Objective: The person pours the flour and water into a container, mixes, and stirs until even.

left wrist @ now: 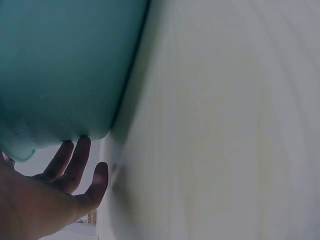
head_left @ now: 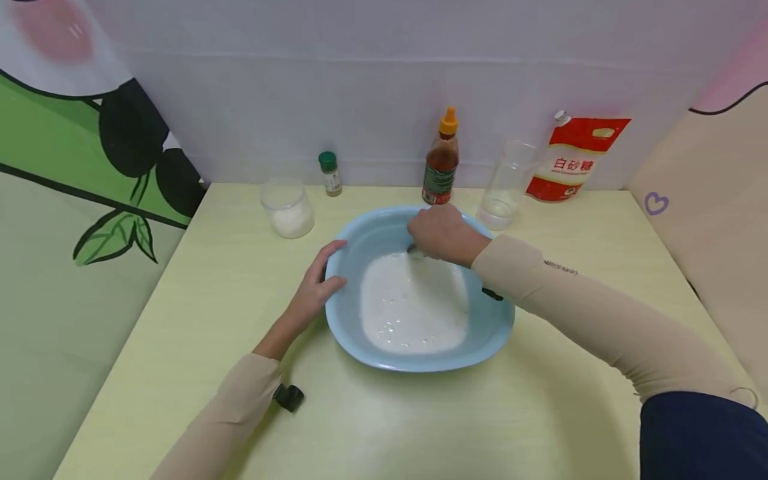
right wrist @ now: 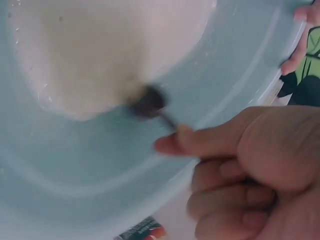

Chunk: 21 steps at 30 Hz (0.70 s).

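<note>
A light blue basin (head_left: 348,333) holds a pool of milky white liquid (head_left: 414,307) with small bubbles on its surface. At the basin's left rim my left hand (head_left: 315,290) grips it, thumb over the edge; in the left wrist view other fingers (left wrist: 77,165) reach along the outside wall. My right hand (head_left: 444,233) is over the far side of the basin, pinching a spoon (right wrist: 147,101) by its thin handle between thumb and forefinger. The spoon's bowl, blurred, is at the liquid's edge; most of its handle is hidden in the hand.
Behind the basin stand a glass of white granules (head_left: 291,217), a green-capped spice jar (head_left: 330,175), a sauce bottle (head_left: 441,167) with an orange cap, a tall clear glass (head_left: 504,190) and a red-and-white sugar pouch (head_left: 567,160). A pale wall borders the table's (head_left: 198,293) back edge.
</note>
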Each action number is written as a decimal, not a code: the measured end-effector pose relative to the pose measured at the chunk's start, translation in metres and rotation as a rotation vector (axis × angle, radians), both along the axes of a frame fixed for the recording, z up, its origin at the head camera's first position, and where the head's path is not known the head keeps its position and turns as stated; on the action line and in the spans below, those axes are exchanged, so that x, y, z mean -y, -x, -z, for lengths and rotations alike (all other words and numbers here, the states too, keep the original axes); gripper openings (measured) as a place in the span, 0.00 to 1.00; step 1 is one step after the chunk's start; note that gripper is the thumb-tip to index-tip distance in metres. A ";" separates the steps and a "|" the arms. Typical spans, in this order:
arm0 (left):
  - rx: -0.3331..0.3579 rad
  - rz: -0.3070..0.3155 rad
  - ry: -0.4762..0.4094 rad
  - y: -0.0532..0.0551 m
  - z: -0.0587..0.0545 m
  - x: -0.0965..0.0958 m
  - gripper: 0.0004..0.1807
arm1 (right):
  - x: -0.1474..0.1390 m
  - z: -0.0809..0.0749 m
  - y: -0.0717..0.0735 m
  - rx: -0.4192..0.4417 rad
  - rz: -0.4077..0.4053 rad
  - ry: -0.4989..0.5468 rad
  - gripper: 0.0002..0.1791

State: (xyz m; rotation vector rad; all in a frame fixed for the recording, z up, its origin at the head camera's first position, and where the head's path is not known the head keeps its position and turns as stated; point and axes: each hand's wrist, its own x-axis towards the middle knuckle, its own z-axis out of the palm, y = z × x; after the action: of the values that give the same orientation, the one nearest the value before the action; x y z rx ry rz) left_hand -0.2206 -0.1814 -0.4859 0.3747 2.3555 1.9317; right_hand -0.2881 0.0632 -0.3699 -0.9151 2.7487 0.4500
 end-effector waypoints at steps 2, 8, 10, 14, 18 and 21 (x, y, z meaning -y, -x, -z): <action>-0.001 -0.003 0.001 0.000 -0.001 0.000 0.37 | -0.004 -0.005 -0.009 -0.032 -0.022 -0.075 0.12; 0.003 -0.008 0.006 0.000 -0.002 0.001 0.38 | -0.002 -0.011 -0.022 0.245 -0.040 -0.294 0.10; 0.000 -0.012 0.010 0.000 -0.003 0.001 0.38 | 0.003 -0.007 -0.021 0.434 -0.037 -0.295 0.07; -0.006 -0.012 0.015 0.000 -0.003 0.000 0.38 | 0.014 0.004 -0.018 0.699 -0.021 -0.158 0.08; -0.019 -0.008 0.017 0.000 -0.003 0.000 0.37 | 0.024 0.013 -0.015 0.698 -0.079 0.076 0.09; -0.022 -0.008 0.007 0.000 -0.003 0.000 0.37 | 0.031 0.016 -0.011 0.571 -0.137 0.191 0.11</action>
State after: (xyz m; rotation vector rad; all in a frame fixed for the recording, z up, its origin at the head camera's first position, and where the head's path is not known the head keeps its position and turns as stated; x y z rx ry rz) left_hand -0.2207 -0.1810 -0.4831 0.3885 2.3795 1.9325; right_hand -0.2773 0.0318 -0.3854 -1.0800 2.2375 -0.0586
